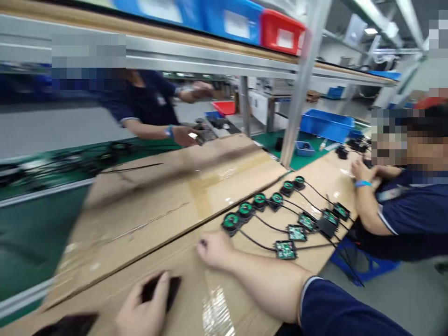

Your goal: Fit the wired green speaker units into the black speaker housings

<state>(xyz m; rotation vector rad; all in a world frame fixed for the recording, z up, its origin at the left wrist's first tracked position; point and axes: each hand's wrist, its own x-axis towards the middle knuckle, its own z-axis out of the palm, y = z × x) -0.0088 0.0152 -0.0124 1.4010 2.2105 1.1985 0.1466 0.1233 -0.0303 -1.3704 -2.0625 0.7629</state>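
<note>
My left hand (142, 305), low in the view, is wrapped round a flat black piece (173, 290); motion blur hides what kind it is. My right hand (216, 251) rests closed on the cardboard table cover (189, 289); a small dark spot shows at its fingers, too small to name. Just beyond that hand lies a round black part with a green circuit board inside (231, 221). A black cable (257, 242) joins it to a square green circuit board (286, 249). Several more such pairs are lined up toward the back right.
Another dark piece (70, 324) lies at the bottom left. A metal post (297, 98) carries a shelf with blue bins (224, 21) and a red bin (282, 31). One co-worker (413, 196) sits at the right; another (150, 107) works across the bench. A blue crate (327, 126) stands behind.
</note>
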